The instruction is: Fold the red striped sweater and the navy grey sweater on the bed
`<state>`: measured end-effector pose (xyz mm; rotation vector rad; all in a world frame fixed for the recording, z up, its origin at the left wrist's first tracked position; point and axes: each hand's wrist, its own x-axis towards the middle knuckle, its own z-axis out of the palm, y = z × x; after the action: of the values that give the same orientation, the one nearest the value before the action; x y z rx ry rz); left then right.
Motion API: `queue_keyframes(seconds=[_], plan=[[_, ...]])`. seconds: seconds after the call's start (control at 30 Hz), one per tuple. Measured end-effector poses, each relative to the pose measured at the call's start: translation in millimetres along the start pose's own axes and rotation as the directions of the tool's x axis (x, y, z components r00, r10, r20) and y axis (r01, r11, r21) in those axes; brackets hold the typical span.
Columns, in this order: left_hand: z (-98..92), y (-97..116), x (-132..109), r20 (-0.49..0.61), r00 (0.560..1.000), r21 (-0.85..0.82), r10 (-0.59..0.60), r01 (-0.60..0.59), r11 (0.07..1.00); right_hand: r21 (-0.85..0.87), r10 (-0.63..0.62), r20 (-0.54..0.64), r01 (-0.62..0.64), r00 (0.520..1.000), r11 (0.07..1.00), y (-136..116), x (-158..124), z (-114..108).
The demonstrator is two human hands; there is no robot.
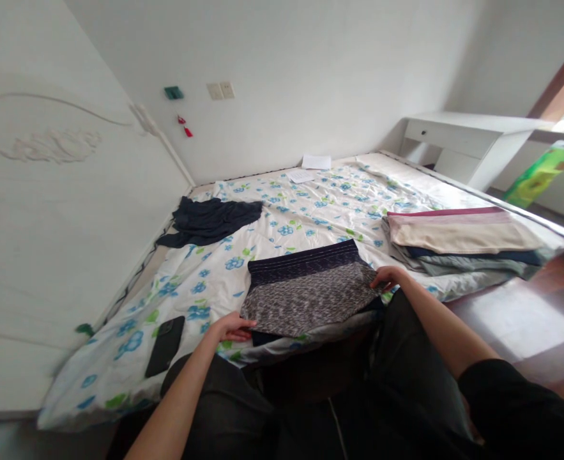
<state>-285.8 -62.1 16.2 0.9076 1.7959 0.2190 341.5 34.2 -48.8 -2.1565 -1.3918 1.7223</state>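
A folded knit garment (305, 291), speckled grey with a dark navy band along its far edge, lies on the near edge of the bed. My left hand (234, 327) pinches its near left corner between thumb and fingers. At its right edge, my right hand (388, 278) grips the fabric with closed fingers. Some dark navy cloth shows beneath the garment at its near side. To the left of my left hand, a black phone (165, 346) lies on the floral sheet (282, 223).
A crumpled dark garment (214, 220) lies at the bed's left side. A stack of folded clothes (458, 236) sits at the right. Papers (316, 162) lie near the wall. A white desk (468, 144) stands beyond the bed at the right.
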Motion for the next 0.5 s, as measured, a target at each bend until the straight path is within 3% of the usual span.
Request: queue_keyframes(seconds=[0.1,0.23,0.37,0.5], plan=[[-4.2,5,5,-0.085,0.996,0.053,0.026,-0.022,0.998,-0.082,-0.027,-0.100,0.019,0.995,0.996,-4,4,-2],[-7.8,25,17,-0.207,0.953,0.075,0.219,-0.208,0.975,-0.280,-0.240,-0.277,0.161,0.930,0.947,-21,16,-4],[-6.7,42,27,-0.285,0.913,0.049,0.290,-0.289,0.956,-0.326,-0.322,-0.313,0.217,0.893,0.920,-32,28,-6],[-4.3,49,35,-0.287,0.915,0.000,0.285,-0.298,0.955,-0.254,-0.301,-0.314,0.226,0.900,0.940,-35,38,-9]])
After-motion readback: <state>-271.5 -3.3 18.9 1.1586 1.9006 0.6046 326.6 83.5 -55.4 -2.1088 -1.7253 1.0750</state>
